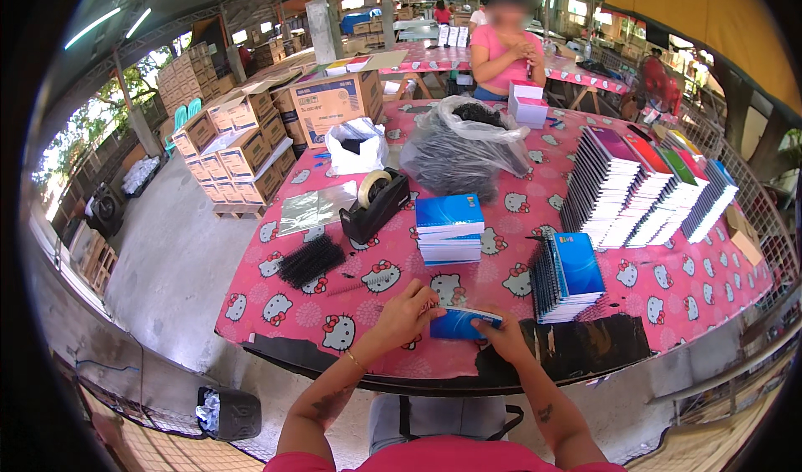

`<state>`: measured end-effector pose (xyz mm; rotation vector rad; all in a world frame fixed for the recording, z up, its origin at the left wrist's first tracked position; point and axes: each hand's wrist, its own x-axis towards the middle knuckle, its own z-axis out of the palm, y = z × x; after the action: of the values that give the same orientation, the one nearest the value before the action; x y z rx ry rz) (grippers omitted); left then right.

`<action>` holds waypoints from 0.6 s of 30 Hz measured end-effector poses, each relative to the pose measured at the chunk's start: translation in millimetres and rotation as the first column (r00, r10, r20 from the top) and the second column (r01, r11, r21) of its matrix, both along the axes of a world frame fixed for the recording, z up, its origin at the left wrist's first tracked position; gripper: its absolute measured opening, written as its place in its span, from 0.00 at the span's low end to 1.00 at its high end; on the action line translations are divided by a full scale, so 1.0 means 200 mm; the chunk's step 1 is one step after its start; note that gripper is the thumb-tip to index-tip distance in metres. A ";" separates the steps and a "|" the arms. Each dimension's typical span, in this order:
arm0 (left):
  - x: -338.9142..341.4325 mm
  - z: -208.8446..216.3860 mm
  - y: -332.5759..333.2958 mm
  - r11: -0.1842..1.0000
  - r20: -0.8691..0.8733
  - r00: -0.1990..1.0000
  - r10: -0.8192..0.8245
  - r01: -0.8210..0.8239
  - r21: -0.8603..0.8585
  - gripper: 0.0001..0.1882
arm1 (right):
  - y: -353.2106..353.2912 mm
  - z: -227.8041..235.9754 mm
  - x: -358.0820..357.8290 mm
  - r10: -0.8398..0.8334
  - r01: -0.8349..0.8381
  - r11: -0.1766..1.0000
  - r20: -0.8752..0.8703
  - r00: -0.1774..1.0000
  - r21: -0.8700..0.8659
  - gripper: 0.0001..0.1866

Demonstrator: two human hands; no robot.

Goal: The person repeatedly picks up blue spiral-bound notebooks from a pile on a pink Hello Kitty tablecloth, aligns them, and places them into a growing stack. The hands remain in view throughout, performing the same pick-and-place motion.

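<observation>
A small blue-covered notebook (pixel 455 323) lies at the table's near edge, its long side toward me. My right hand (pixel 503 338) grips its right end, thumb on top of the cover. At the left end of the notebook, my left hand (pixel 409 312) has its fingers pinched together; what is between them is too small to make out. Beyond my left hand a single dark binding coil (pixel 361 286) lies on the tablecloth. A bundle of black binding coils (pixel 311 263) is left of it. A stack of blue notebooks (pixel 449 231) stands just past my hands.
To the right stand coil-bound blue notebooks (pixel 570 278) and taller notebook stacks (pixel 610 188). A tape dispenser (pixel 376 208), clear plastic sheets (pixel 313 209), a white bag (pixel 357 148) and a large plastic bag of black coils (pixel 464 150) are farther back. Across the table stands a person (pixel 505 54).
</observation>
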<state>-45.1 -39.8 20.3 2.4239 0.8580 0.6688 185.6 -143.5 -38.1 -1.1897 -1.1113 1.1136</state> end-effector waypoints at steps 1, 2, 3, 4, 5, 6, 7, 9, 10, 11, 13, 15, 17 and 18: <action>0.02 0.03 -0.03 0.990 -0.049 0.998 0.050 -0.043 0.135 0.22 | -0.01 -0.01 -0.01 -0.026 0.024 0.998 0.035 0.999 0.057 0.14; 0.05 0.07 -0.07 0.959 -0.090 0.990 0.112 -0.084 0.272 0.26 | 0.00 -0.01 -0.02 -0.049 0.041 0.992 0.069 0.996 0.117 0.14; 0.07 0.08 -0.10 0.907 -0.122 0.976 0.178 -0.115 0.404 0.30 | 0.00 0.00 -0.04 -0.079 0.077 0.993 0.026 0.997 0.092 0.14; 0.09 0.03 -0.14 0.882 -0.121 0.969 0.214 -0.139 0.450 0.33 | -0.01 0.03 -0.08 -0.105 0.106 0.992 -0.020 0.994 0.063 0.15; 0.09 -0.05 -0.21 0.854 -0.119 0.960 0.253 -0.164 0.493 0.36 | -0.02 0.05 -0.11 -0.129 0.131 0.991 -0.065 0.989 0.031 0.15; 0.09 -0.12 -0.26 0.823 -0.111 0.952 0.287 -0.186 0.536 0.40 | -0.03 0.07 -0.12 -0.144 0.144 0.989 -0.049 0.988 -0.015 0.16; 0.09 -0.15 -0.29 0.837 -0.113 0.949 0.295 -0.200 0.509 0.40 | -0.03 0.09 -0.11 -0.163 0.162 0.985 -0.029 0.986 -0.054 0.16; 0.07 -0.18 -0.31 0.863 -0.131 0.943 0.304 -0.215 0.458 0.42 | 0.00 0.10 -0.12 -0.145 0.145 0.989 -0.006 0.989 -0.015 0.16; 0.08 -0.11 -0.25 0.844 -0.128 0.937 0.324 -0.226 0.487 0.42 | 0.00 0.09 -0.13 -0.109 0.109 0.993 0.001 0.994 0.049 0.16; 0.11 0.00 -0.15 0.827 -0.126 0.931 0.342 -0.235 0.511 0.43 | -0.01 0.08 -0.15 -0.076 0.074 0.992 0.012 0.997 0.107 0.16; 0.11 0.01 -0.16 0.815 -0.211 0.915 0.344 -0.179 0.550 0.43 | -0.01 0.12 -0.16 -0.102 0.105 0.994 -0.074 0.992 0.033 0.16; 0.07 -0.12 -0.29 0.815 -0.377 0.876 0.301 -0.031 0.579 0.44 | 0.00 0.13 -0.15 -0.122 0.125 0.992 -0.090 0.988 0.023 0.16; 0.09 -0.08 -0.29 0.846 -0.303 0.912 0.277 -0.082 0.527 0.45 | -0.01 0.10 -0.14 -0.146 0.149 0.987 -0.048 0.988 0.058 0.16; 0.10 -0.06 -0.28 0.861 -0.265 0.927 0.266 -0.105 0.498 0.45 | 0.00 0.11 -0.14 -0.122 0.123 0.992 -0.041 0.992 0.035 0.16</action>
<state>-24.7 -95.6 8.8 2.9824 1.1935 0.6114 158.5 -142.7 -16.3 -1.1857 -1.0117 1.0134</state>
